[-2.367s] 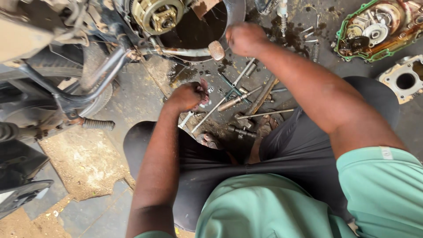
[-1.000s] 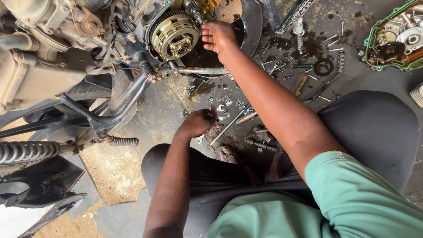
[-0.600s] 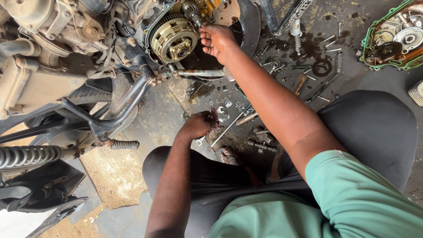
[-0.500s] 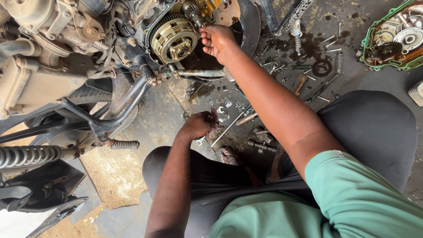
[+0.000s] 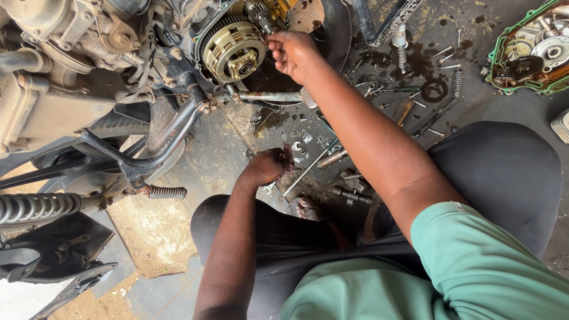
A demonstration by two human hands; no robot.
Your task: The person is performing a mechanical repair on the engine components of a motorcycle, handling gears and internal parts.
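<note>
At the engine, one clutch (image 5: 233,52); right hand (image 5: 293,52) beside it; left hand (image 5: 268,167) fisted

floor (image 5: 219,154): dark oil-stained concrete | near left: pale sandy worn patch (image 5: 151,237) | far right: oil stains (image 5: 427,65), scattered bolts | light: even daylight

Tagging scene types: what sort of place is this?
Likely an informal motorcycle repair spot, with work done on the ground. An opened engine with its clutch exposed, a removed engine cover, and loose bolts and tools on oil-stained concrete.
</note>
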